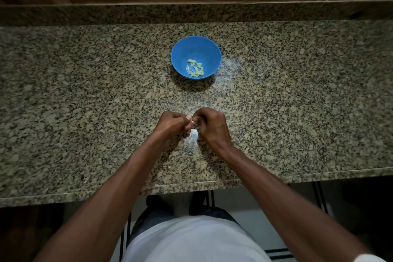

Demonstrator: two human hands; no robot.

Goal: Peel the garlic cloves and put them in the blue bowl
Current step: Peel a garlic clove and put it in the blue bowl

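One blue bowl (pixel 196 57), several peeled cloves (pixel 195 67), two hands (pixel 192 125).

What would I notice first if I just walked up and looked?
The round blue plastic bowl pops out on the far middle of the speckled granite counter, with pale yellow peeled garlic cloves in its bottom. Nearer the front edge, the left hand and right hand pinch a small whitish garlic clove between them.

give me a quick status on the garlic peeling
Left hand and right hand both pinch one small pale garlic clove. Round blue plastic bowl holds several peeled cloves. Nothing between.
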